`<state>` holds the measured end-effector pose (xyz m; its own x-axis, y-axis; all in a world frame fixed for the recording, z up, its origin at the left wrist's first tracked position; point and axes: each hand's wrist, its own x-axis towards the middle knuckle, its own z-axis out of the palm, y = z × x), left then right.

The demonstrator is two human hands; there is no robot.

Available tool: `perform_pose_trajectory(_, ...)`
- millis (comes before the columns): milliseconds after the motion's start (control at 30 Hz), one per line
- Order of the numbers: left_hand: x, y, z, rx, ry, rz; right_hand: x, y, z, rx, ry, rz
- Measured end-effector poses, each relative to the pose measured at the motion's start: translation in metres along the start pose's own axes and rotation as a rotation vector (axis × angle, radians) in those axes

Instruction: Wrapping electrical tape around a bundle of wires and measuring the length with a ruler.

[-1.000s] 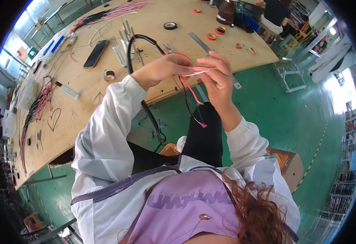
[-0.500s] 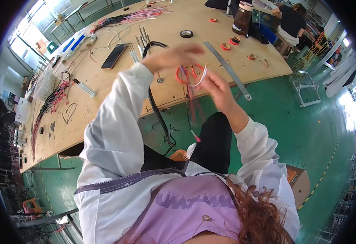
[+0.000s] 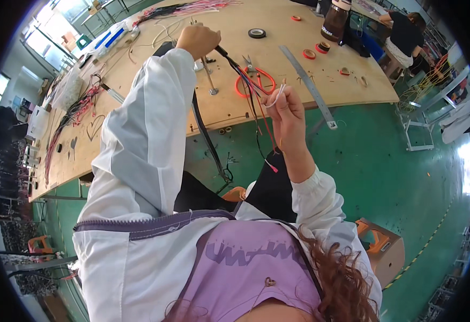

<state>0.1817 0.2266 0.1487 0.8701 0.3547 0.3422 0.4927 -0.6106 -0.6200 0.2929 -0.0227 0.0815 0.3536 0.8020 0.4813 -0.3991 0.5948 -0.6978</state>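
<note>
My left hand, over the far left of the table, is closed around the black cable. From it a bundle of thin red, blue and black wires runs toward my right hand. The thumb and fingers of my right hand pinch a white wire, whose end sticks up above the fingertips. Loose wire ends hang below, one tipped with a pink connector. Behind the wires lie red-handled cutters. A thick black cable drops over the table edge beside my left sleeve.
A steel ruler lies right of the cutters. Farther back are a black tape roll, red tape rolls and a brown bottle. Upright metal rods stand by my left hand. Wire bundles lie left. Another person sits far right.
My left hand has moved away up and left from near the right hand, and is now closed on the cable. The wires between the hands are stretched out; the cutters show more clearly.
</note>
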Motion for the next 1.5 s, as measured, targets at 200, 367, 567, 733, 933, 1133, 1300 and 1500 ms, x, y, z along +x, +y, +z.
perform_pose_trajectory(200, 0.002, -0.004, 0.013, 0.018, 0.156, 0.014, -0.008, -0.002, -0.004, 0.097, -0.006, -0.001)
perform_pose_trajectory(367, 0.000, -0.006, 0.013, 0.031, 0.135, 0.055, -0.011, -0.003, -0.001, 0.099, -0.003, -0.024)
perform_pose_trajectory(567, 0.000, -0.001, 0.007, 0.043, 0.143, 0.082, -0.019, -0.008, -0.005, 0.097, 0.034, 0.011)
perform_pose_trajectory(733, 0.009, 0.004, 0.000, -0.228, 0.324, 0.409, 0.009, -0.015, -0.010, 0.131, 0.020, -0.006)
perform_pose_trajectory(933, 0.025, 0.016, -0.004, -0.329, -0.254, 0.199, 0.039, -0.021, -0.012, 0.051, -0.110, -0.075)
perform_pose_trajectory(1133, 0.065, 0.003, 0.007, -0.318, -0.148, 0.038, 0.073, -0.020, -0.012, -0.044, -0.088, -0.039)
perform_pose_trajectory(1300, 0.088, -0.050, 0.004, -0.375, 0.171, -0.406, 0.089, -0.021, 0.011, -0.012, -0.068, -0.036)
perform_pose_trajectory(1500, 0.051, -0.073, -0.045, -0.289, 0.261, 0.023, 0.067, -0.053, 0.040, -0.057, -0.165, -0.145)
